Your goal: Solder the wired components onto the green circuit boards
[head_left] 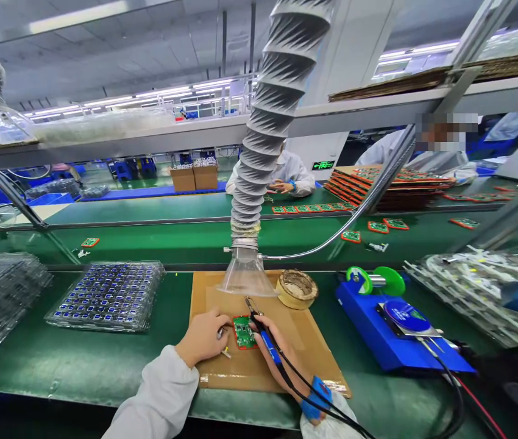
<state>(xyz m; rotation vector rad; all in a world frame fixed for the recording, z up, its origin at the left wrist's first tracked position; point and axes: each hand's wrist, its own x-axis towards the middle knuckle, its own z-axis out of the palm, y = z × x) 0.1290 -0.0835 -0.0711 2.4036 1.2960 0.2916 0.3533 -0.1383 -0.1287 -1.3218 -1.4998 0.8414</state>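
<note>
A green circuit board with a red edge [244,335] lies on a brown cardboard sheet [318,366] in front of me. At its left edge is my left hand [203,338], its fingers pinched together. A small pale piece with a yellow spot [227,352] shows beneath those fingers; what they grip is too small to make out. My right hand [281,350], with a blue band at the wrist, holds a soldering iron [268,341] with a blue and black handle. The iron's tip points away from me, above the board's far right corner, and its cables trail back over my wrist.
A clear fume hood [247,274] hangs over the cardboard beside a round yellowish pot [297,289]. To the right stands a blue solder feeder [378,329] and piled white cables [478,292]. Clear trays [106,296] lie left. Boards lie on the green conveyor [186,241]; co-workers sit beyond.
</note>
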